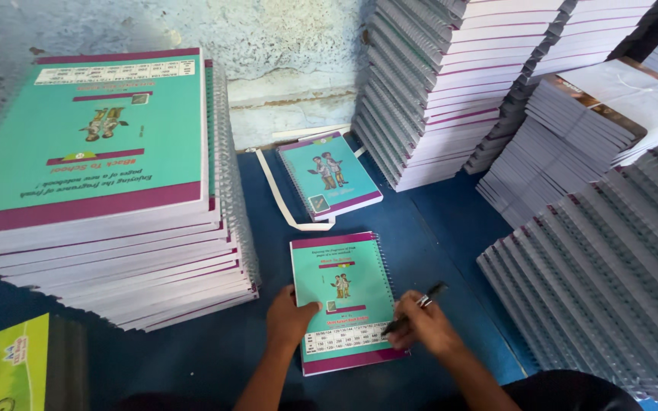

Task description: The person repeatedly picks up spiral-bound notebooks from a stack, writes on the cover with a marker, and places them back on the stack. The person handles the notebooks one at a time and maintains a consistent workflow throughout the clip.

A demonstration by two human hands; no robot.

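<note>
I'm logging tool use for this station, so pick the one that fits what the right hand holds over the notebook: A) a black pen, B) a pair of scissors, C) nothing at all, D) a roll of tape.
A: the right hand grips a black pen with its tip down at the lower edge of the teal spiral notebook, while the left hand presses on the cover's left edge.

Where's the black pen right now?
In the head view the black pen is in the right hand, low and right of centre, its tip over the lower right corner of the teal notebook on the blue surface.
</note>
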